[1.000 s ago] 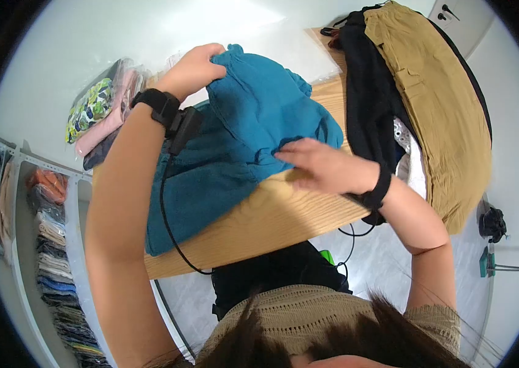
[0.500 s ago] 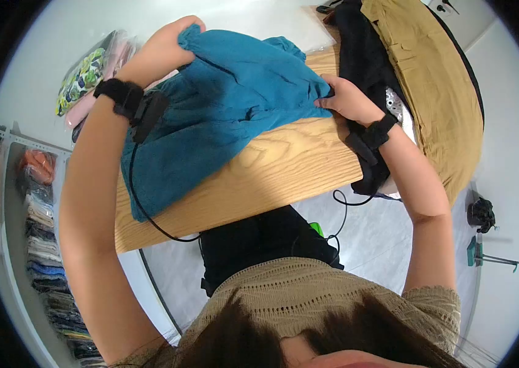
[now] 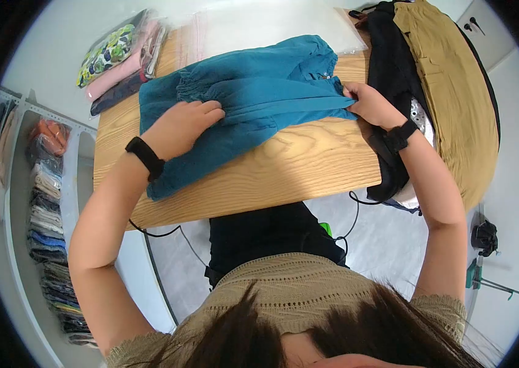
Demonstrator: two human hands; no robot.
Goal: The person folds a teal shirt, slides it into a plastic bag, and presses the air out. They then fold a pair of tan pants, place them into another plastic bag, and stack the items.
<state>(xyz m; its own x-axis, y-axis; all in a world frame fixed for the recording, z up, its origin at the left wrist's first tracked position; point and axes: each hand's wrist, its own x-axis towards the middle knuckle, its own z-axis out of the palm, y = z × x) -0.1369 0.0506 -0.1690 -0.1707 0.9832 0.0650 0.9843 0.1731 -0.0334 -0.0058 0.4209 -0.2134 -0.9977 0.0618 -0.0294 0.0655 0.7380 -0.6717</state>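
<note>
A teal garment (image 3: 253,92) lies across the wooden table (image 3: 308,165), partly folded, with a gathered collar at its upper right. My left hand (image 3: 187,126) rests on the garment's left part, its fingers pressed together on the cloth near a gathered cuff. At the right end, my right hand (image 3: 373,104) pinches the garment's edge between thumb and fingers.
Clear plastic bags (image 3: 271,27) lie at the table's back. Packed folded clothes (image 3: 115,61) sit at the back left. Black clothing (image 3: 391,67) and tan trousers (image 3: 455,92) are piled on the right. Shelves of folded clothes (image 3: 48,208) stand at the left.
My left hand has come down from the garment's raised upper-left cuff onto the cloth. The garment now lies flatter, its left part shifted. My right hand still grips the right end.
</note>
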